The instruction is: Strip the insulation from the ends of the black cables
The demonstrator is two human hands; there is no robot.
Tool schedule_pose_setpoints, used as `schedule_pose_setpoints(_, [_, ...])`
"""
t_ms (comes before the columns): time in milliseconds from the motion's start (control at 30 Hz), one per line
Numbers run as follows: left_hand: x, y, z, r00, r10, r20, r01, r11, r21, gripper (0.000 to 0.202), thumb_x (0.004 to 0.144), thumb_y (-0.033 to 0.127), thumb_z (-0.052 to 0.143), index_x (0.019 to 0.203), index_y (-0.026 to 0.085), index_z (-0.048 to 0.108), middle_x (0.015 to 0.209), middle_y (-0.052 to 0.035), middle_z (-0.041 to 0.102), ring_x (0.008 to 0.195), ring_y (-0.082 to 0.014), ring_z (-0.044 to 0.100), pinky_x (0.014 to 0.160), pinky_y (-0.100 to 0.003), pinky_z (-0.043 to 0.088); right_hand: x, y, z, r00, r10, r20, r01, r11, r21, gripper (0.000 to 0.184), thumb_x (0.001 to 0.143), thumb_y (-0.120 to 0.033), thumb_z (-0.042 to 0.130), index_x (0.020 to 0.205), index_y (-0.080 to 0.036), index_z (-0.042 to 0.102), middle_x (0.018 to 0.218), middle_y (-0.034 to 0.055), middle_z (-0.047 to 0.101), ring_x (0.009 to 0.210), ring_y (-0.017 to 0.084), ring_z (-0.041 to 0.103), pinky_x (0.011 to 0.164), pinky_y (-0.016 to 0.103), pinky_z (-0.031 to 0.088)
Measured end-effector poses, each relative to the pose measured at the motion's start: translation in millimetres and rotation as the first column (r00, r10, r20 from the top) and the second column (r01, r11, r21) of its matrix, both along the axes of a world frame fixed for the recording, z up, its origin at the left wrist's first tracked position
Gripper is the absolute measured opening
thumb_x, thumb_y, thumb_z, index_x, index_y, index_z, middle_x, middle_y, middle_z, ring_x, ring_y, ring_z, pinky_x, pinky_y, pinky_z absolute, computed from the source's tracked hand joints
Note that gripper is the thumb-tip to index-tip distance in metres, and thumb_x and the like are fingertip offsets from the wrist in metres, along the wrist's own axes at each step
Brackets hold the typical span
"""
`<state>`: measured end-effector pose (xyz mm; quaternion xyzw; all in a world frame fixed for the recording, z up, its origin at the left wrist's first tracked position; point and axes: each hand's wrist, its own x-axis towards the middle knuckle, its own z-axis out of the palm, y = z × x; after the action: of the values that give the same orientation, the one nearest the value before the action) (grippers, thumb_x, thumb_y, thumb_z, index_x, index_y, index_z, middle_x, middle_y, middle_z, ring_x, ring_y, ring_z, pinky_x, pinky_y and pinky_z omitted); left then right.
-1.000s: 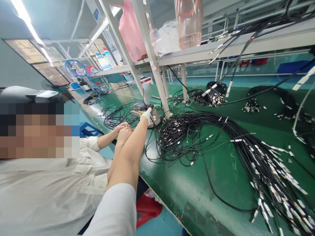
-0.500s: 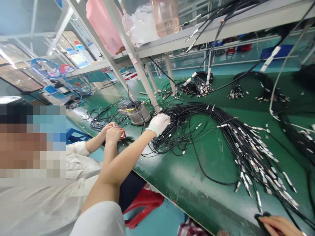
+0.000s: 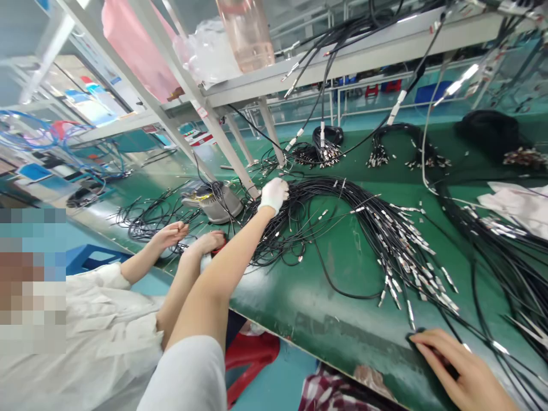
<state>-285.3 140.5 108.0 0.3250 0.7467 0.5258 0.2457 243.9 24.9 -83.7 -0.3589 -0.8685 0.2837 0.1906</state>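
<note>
Shelf beam (image 3: 385,54): running across in front of you
Pink bag (image 3: 135,51): showing between the pale posts (image 3: 222,140), upper left
Clear plastic bag (image 3: 212,54): slumping crumpled on your shelf
Tall translucent jar (image 3: 248,43): standing just beside that bag
Blue bin (image 3: 432,92): sitting in your background
White cloth (image 3: 520,205): lying bunched, far right
Red stool (image 3: 254,351): standing below you

Green tabletop (image 3: 291,302) across middle of frame, darker patches (image 3: 342,334) toward bottom; black cable bundle (image 3: 357,198) at centre right, white tags (image 3: 410,314) along its ends; white glove (image 3: 273,195) at centre; white sleeve (image 3: 188,377) at lower left; pink bag (image 3: 135,48) at upper left; red stool (image 3: 257,345) at bottom centre; maroon-and-white checked cloth (image 3: 319,394) at bottom; blue stool (image 3: 81,251) at left; off-white shelf beam (image 3: 355,67) along top
</note>
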Motion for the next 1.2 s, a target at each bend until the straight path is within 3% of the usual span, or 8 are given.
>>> schedule_pose_setpoints(233, [71,-62,62.4,0.907,0.075,-0.415,0.028,0.971,0.235,0.017,0.093,0.033,0.057,0.094,0.018,0.066,0.073,0.0006,0.062,0.064,-0.0106,0.056,0.058,-0.02,0.043,-8,-2,21.0,0.998,0.024,-0.05,-0.032,0.985,-0.17,0.025,0.096,-0.042,0.052,0.112,-0.031,0.068,0.117,0.0079,0.068,0.106,0.027,0.067,0.096,0.039,0.053])
schedule_pose_setpoints(367, [183,-134,57.4,0.528,-0.117,-0.841,0.378,0.919,0.109,0.026,0.096,0.039,0.054,0.082,0.022,0.068,0.07,0.0,0.063,0.067,-0.0147,0.06,0.065,-0.028,0.046,-13,-4,42.4,0.982,-0.106,-0.154,0.038,0.92,-0.389,0.034,0.094,-0.05,0.054,0.115,-0.027,0.067,0.108,0.0094,0.069,0.092,0.025,0.066,0.089,0.039,0.052])
schedule_pose_setpoints(467, [270,-176,18.1,0.049,-0.52,-0.853,0.664,0.655,-0.361,0.027,0.095,0.041,0.053,0.078,0.024,0.064,0.062,-0.0015,0.062,0.058,-0.0176,0.06,0.053,-0.032,0.041,-19,-9,60.4,0.861,-0.34,-0.377,-0.023,0.716,-0.698,0.059,0.096,-0.066,0.037,0.127,-0.022,0.061,0.109,0.0125,0.069,0.091,0.024,0.066,0.085,0.039,0.053])
schedule_pose_setpoints(533, [315,-192,-18.8,-0.12,-0.665,-0.737,0.7,0.47,-0.538,0.028,0.093,0.042,0.055,0.075,0.022,0.063,0.064,-0.0038,0.064,0.058,-0.0201,0.063,0.048,-0.034,0.038,-20,-16,71.0,0.752,-0.457,-0.474,-0.207,0.52,-0.829,0.079,0.094,-0.073,0.015,0.132,-0.02,0.057,0.121,0.016,0.067,0.104,0.027,0.066,0.088,0.042,0.053])
schedule_pose_setpoints(600, [344,-201,-51.6,-0.174,-0.753,-0.634,0.696,0.362,-0.621,0.027,0.089,0.046,0.06,0.081,0.02,0.065,0.072,-0.0062,0.069,0.063,-0.0222,0.066,0.049,-0.034,0.04,-16,-25,78.3,0.725,-0.506,-0.468,-0.275,0.411,-0.869,0.074,0.096,-0.071,0.021,0.135,-0.019,0.056,0.123,0.0168,0.067,0.107,0.027,0.066,0.09,0.042,0.051])
schedule_pose_setpoints(700, [356,-205,-73.3,-0.202,-0.764,-0.612,0.755,0.276,-0.594,0.026,0.09,0.045,0.059,0.084,0.02,0.065,0.077,-0.0056,0.07,0.069,-0.022,0.067,0.053,-0.033,0.043,-2,-36,81.7,0.764,-0.499,-0.408,-0.21,0.406,-0.889,0.055,0.094,-0.055,0.054,0.137,-0.021,0.054,0.117,0.0135,0.07,0.1,0.023,0.067,0.088,0.038,0.05])
schedule_pose_setpoints(933, [337,-183,-55.3,0.054,-0.679,-0.732,0.799,0.469,-0.377,0.04,0.102,0.036,0.04,0.072,0.021,0.062,0.067,-0.0031,0.064,0.063,-0.016,0.061,0.061,-0.032,0.042,18,-53,79.9,0.723,-0.503,-0.474,-0.205,0.499,-0.842,0.044,0.095,-0.047,0.057,0.13,-0.022,0.061,0.108,0.0074,0.069,0.091,0.016,0.065,0.081,0.029,0.05])
schedule_pose_setpoints(1200, [361,-198,-73.9,-0.095,-0.676,-0.73,0.738,0.444,-0.508,0.021,0.095,0.02,0.046,0.101,0.021,0.066,0.077,-0.0062,0.069,0.07,-0.0222,0.064,0.064,-0.038,0.045,20,-72,70.4,0.652,-0.613,-0.447,-0.006,0.585,-0.811,0.035,0.083,-0.043,0.075,0.112,-0.023,0.07,0.099,0.0039,0.072,0.085,0.017,0.065,0.078,0.032,0.054])
